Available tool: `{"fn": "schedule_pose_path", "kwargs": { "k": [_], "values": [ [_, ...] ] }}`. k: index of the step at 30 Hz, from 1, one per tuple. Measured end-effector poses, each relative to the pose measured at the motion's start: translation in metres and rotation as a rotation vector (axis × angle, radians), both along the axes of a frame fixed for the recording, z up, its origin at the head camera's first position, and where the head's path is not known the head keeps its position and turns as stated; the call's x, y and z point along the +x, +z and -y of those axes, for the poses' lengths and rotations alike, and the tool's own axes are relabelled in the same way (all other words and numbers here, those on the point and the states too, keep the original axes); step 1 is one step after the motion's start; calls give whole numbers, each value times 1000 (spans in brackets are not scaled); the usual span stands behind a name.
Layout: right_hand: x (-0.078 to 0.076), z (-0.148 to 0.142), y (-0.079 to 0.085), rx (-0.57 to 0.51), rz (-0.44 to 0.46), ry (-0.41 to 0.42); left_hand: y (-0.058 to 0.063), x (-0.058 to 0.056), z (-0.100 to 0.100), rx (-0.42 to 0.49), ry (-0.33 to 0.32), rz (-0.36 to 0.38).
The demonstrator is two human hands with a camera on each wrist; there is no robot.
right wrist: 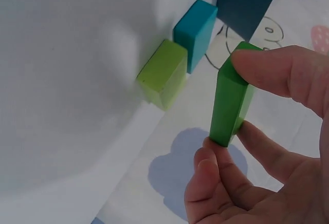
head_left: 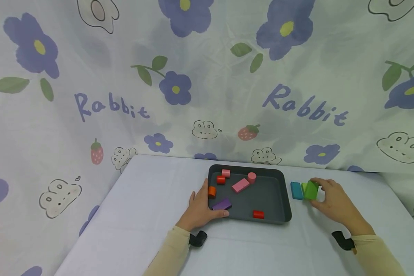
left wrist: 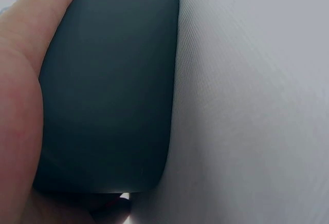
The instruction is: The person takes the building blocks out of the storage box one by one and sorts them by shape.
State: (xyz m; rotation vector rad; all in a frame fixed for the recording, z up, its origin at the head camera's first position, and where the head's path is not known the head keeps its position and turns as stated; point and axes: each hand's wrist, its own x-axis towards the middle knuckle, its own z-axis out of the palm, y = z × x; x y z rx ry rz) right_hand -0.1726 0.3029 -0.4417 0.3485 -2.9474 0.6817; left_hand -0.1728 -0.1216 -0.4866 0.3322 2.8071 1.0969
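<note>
My left hand [head_left: 200, 207] holds the near left corner of a dark grey tray [head_left: 269, 195], thumb along the front rim and fingers at the left side. Up close in the left wrist view, the tray's outer wall [left wrist: 113, 80] lies beside the thumb. To the right of the tray, my right hand [head_left: 338, 201] pinches a green block [head_left: 311, 190] between thumb and fingers. The right wrist view shows this green block [right wrist: 231, 100] apart from a lime green block [right wrist: 163, 72], which stands on the table near a blue block [right wrist: 196, 31].
Inside the tray lie a purple block [head_left: 222, 204], a pink block [head_left: 240, 185], an orange cylinder [head_left: 212, 192], pink cylinders [head_left: 251, 177] and red cylinders [head_left: 258, 214]. A white cloth covers the table [head_left: 255, 249]. A printed curtain [head_left: 214, 96] hangs behind it.
</note>
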Motion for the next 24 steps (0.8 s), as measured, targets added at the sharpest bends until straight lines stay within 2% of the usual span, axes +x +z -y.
{"fn": "schedule_pose_path", "kwargs": {
  "k": [17, 24],
  "values": [
    [-10, -25, -13, 56, 43, 8, 1, 1, -1, -3, 4, 1],
    [-13, -35, -14, 79, 43, 59, 1, 1, 0, -6, 7, 1]
  ]
}}
